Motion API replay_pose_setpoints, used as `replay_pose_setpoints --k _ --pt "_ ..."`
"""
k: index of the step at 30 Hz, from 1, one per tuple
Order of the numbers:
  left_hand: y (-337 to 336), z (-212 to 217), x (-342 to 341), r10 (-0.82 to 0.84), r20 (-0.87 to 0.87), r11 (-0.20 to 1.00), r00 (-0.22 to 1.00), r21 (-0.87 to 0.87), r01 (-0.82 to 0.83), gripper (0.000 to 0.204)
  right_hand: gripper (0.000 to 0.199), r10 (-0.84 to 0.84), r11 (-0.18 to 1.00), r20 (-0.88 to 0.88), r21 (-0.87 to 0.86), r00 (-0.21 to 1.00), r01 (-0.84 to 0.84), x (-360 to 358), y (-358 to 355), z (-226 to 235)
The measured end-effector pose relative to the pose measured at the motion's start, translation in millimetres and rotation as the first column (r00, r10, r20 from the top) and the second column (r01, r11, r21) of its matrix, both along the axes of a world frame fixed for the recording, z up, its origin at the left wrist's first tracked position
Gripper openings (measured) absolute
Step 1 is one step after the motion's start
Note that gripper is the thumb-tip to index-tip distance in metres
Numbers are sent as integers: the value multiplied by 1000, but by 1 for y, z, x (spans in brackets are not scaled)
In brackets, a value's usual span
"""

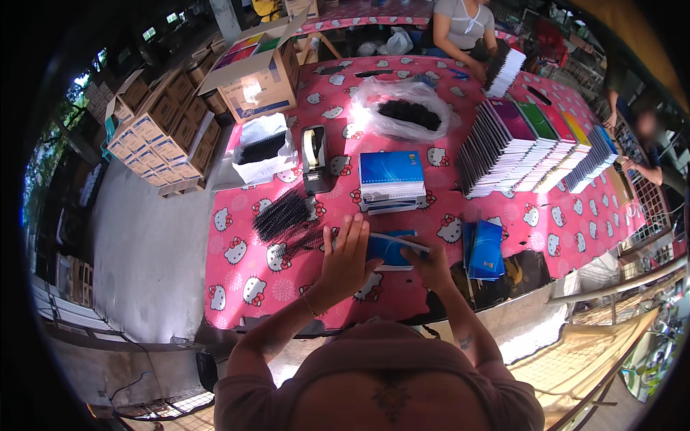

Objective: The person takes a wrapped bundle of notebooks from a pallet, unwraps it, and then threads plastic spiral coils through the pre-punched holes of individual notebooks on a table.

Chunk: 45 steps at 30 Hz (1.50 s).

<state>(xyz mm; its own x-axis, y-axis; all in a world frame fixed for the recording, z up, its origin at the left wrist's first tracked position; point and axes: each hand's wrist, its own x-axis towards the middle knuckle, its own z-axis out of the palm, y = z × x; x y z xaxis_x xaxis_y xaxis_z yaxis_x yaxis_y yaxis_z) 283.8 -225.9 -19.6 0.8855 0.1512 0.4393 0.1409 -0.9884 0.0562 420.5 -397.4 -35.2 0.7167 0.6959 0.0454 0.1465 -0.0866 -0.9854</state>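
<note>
A blue-covered notebook [387, 250] lies before me at the near side of the table. My right hand [429, 264] grips its right end, thumb on top. My left hand [346, 253] is at its left end, fingers stretched out and palm toward the book; whether it also presses on the edge I cannot tell. Just left of that hand lies a loose pile of black spiral binding coils [282, 215]. Beyond my hands stands a stack of blue notebooks [390, 168] with punched edges. To the right, more blue notebooks [484, 248] lie in a small pile.
A tape dispenser [315, 159], a white box of black coils [263, 151] and a plastic bag [364, 108] of black coils stand farther back. Tall rows of spiral notebooks [503, 147] fill the right. Cartons [262, 85] stand at left. Across the table sits a person [463, 29].
</note>
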Motion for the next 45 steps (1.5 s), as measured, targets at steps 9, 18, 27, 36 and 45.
replay_pose_setpoints --k 9,18,27,36,45 --pt "40 52 15 -243 4 903 970 -365 228 51 29 -15 992 22 126 1000 12 -7 1 7" --pt "7 35 24 -11 78 995 997 99 3 88 32 -35 992 -65 118 997 43 -15 0 30" --pt "9 55 36 -124 9 972 992 204 119 83 29 -1 1000 -120 -2 993 1 -13 -6 48" --pt "-5 33 10 -334 -60 928 941 152 340 83 28 22 996 -187 94 982 -4 -10 -3 45" --pt "-15 7 2 -469 -124 796 874 369 479 79 27 -37 988 -28 151 999 40 -7 -1 36"
